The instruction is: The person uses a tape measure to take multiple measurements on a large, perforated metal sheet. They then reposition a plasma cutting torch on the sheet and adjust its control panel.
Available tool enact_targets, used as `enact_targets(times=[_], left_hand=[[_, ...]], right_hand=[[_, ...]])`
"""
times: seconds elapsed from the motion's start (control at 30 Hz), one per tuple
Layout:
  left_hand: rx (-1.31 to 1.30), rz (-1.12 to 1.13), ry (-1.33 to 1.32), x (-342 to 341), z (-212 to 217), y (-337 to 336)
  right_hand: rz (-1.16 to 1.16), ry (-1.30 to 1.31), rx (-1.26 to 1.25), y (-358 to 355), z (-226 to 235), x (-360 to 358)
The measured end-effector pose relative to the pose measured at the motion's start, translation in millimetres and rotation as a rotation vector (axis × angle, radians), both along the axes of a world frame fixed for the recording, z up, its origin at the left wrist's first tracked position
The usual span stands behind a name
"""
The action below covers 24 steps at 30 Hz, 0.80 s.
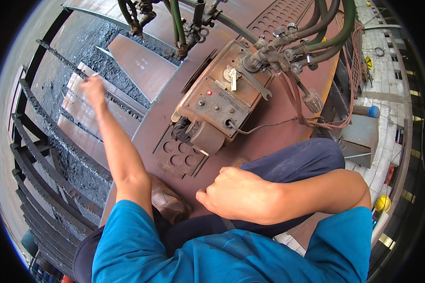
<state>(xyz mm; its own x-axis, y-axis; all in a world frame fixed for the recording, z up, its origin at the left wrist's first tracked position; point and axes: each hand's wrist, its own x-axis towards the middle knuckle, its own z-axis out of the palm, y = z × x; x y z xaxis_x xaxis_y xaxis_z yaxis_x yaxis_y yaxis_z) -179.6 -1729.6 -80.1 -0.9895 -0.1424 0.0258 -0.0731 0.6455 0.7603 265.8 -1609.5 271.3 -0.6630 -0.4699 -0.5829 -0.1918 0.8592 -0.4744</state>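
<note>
Head view: 1 rust-brown cutting machine with a lit red lamp, standing on a steel plate. Left hand, blurred, reaches well left of the machine over cut steel strips; finger state cannot be told. Right hand, fingers curled into a loose fist holding nothing, rests below the machine. Green hoses run above the machine.

Metal fabrication yard: cutting machine (gas hoses) on steel plate.

dark rectangular label plate on cutting machine
</note>
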Motion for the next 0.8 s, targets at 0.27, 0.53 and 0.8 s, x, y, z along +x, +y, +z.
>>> enact_targets(times=[0.27,0.53,0.8], left_hand=[[1.145,-0.382,0.3,47.9,243.0,-26.1],[1.323,-0.865,0.003,218.6,335.6,164.3],[1.162,-0.584,-0.368,349.0,276.1,251.4]], right_hand=[[-0.144,0.363,-0.092,55.8,52.0,-40.6],[-1.04,1.35,-0.5,167.4,123.6,-30.0],[-2.378,0.993,-0.79,217.3,2.6,44.4]])
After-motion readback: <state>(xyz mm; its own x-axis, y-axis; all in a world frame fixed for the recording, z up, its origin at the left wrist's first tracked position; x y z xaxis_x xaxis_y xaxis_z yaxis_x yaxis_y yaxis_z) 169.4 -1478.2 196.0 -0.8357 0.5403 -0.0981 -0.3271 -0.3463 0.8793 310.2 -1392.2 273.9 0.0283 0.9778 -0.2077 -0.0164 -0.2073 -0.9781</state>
